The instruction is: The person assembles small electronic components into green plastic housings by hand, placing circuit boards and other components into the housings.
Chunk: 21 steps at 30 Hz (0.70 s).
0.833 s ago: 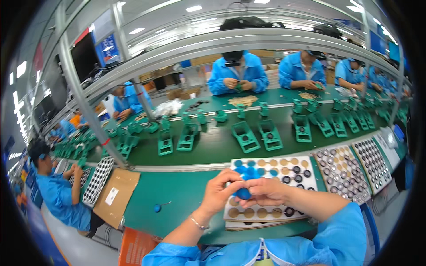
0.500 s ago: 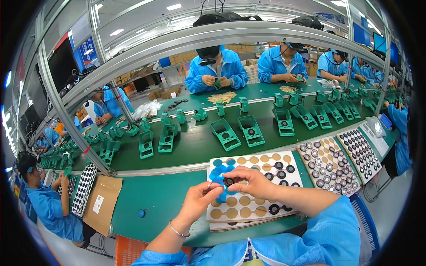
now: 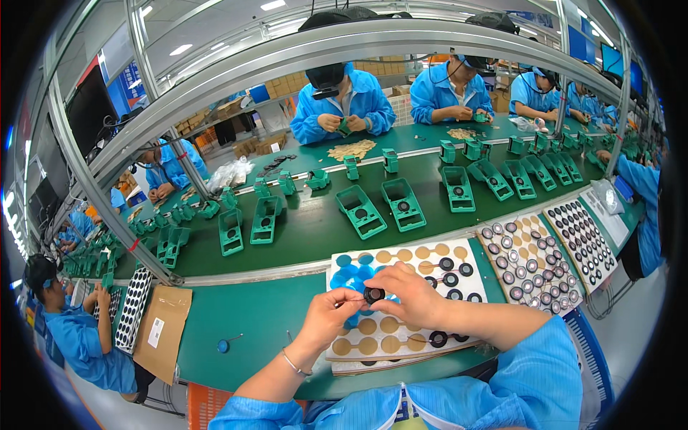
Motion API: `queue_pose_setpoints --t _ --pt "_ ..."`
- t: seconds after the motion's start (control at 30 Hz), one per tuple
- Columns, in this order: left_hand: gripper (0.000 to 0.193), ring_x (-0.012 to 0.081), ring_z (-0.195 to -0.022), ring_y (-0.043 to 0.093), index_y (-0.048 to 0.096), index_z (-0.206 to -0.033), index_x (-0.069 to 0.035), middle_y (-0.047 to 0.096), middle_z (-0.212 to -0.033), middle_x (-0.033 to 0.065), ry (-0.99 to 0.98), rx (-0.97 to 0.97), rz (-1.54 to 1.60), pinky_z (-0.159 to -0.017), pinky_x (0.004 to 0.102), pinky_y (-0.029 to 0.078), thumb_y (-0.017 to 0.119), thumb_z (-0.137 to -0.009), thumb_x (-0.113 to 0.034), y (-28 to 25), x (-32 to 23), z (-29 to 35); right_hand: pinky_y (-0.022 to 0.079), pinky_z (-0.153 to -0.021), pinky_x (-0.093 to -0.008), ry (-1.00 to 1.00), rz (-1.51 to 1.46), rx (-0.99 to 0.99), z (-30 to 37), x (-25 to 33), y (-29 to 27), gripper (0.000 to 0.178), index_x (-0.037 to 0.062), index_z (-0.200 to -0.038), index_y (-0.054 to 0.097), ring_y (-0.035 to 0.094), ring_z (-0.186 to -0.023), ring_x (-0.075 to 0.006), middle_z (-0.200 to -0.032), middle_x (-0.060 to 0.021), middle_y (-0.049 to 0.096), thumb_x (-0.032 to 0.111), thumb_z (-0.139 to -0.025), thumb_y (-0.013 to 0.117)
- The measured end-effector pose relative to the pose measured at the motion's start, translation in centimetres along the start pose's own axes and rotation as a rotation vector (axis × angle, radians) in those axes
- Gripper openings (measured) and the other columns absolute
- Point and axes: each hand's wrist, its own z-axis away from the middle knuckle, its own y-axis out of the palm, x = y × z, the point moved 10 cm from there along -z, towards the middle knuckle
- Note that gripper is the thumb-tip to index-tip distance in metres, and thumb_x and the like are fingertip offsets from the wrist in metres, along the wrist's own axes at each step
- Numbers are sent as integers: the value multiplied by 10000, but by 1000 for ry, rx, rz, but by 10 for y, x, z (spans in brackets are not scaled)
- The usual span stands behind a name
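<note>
Over the white sheet (image 3: 459, 332), my right hand (image 3: 414, 297) pinches a small round black speaker (image 3: 373, 294) between thumb and fingers. My left hand (image 3: 330, 315) is closed just left of it, its fingertips pressed together on what looks like a thin wire beside the speaker. Beneath both hands lies a cluster of blue translucent film rounds (image 3: 351, 274), partly hidden by the fingers. The sheet bears rows of tan paired discs (image 3: 368, 347) and several black round speakers (image 3: 448, 264) with thin wires.
Two more sheets of round parts (image 3: 529, 261) (image 3: 582, 236) lie to the right. Green plastic housings (image 3: 403, 206) stand along the belt beyond. A blue disc with a wire (image 3: 223, 345) lies on the green bench, near a cardboard piece (image 3: 161, 330). Co-workers sit opposite and at left.
My right hand has turned the speaker slightly, so more of its black face shows beside the left fingertips. The whole view has shifted a little, moving the scene leftward.
</note>
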Motion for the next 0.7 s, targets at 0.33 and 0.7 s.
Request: queue_pose_setpoints --t 0.33,0.7 --pt "143 84 -781 550 622 -895 34 636 -822 49 2 9 -36 -725 223 437 585 -854 -98 6 6 -11 452 -782 -315 25 2 -83 6 -13 -6 394 70 -1082 592 555 -863 -209 -938 -78 588 154 -721 726" --pt "112 88 -788 544 604 -912 20 613 -852 38 95 -65 -201 -749 229 441 571 -867 -77 8 3 -11 477 -802 -283 494 -617 133 21 -59 27 352 15 -1118 563 575 -936 -130 -990 -65 611 91 -792 673"
